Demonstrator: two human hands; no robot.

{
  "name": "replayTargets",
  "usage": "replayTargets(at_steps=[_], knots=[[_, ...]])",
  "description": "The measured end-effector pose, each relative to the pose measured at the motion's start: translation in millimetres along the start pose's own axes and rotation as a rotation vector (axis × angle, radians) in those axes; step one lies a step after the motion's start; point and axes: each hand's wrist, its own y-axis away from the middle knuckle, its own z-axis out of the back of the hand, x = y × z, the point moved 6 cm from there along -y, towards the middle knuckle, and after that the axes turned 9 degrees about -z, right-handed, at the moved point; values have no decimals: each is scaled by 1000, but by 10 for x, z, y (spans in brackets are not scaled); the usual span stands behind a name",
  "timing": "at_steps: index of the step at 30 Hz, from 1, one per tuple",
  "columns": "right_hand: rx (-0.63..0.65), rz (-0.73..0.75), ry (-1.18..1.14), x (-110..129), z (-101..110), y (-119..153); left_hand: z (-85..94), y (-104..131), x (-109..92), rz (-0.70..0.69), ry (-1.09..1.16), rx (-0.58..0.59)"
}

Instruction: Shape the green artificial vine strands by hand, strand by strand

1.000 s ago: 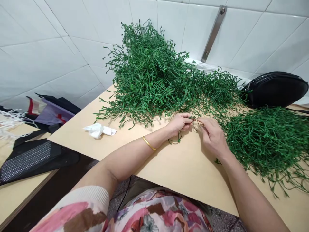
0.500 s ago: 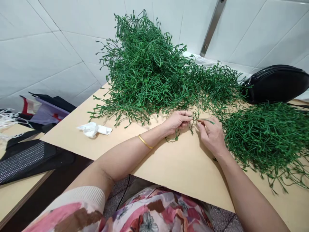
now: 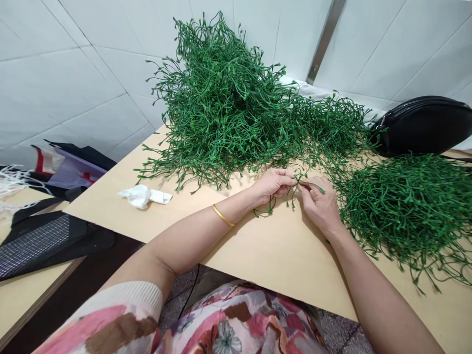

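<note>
Taking the meeting point of the fingertips as the centre of the dial, with twelve at the top of the view, the left hand (image 3: 276,184) is lying at nine o'clock and the right hand (image 3: 320,201) at four. Each grip is closing narrowly, thumb against fingers, on thin green stems (image 3: 313,186), which are sitting right between the fingertips. One stem end is pointing toward three o'clock over the right hand's fingers; short ends are hanging toward six. More strands (image 3: 271,210) are curling out just below the left hand. On the table (image 3: 265,255), a large green heap (image 3: 228,103) is rising at eleven o'clock, and a smaller heap (image 3: 409,206) is spreading at three, just beside the right hand. A black bag (image 3: 424,125) is resting at two, while a crumpled white tissue (image 3: 139,195) is lying at nine, well apart.
</note>
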Motion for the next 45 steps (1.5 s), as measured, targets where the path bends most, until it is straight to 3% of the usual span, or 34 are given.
replayTargets(at_steps=[7, 18, 22, 28, 38, 45], knots=[[4, -128, -210, -31, 31, 1, -24, 10, 17, 51, 134, 12], [-15, -40, -162, -53, 8, -5, -108, 75, 92, 212, 145, 114], [-1, -59, -142, -110, 54, -16, -104, 73, 96, 234, 149, 93], [-119, -12, -126, 5, 229, 3, -57, 41, 92, 218, 236, -8], [-16, -2, -192, 61, 114, 31, -56, 32, 117, 227, 311, 9], [137, -230, -356, -56, 103, 1, -91, 83, 72, 232, 144, 56]])
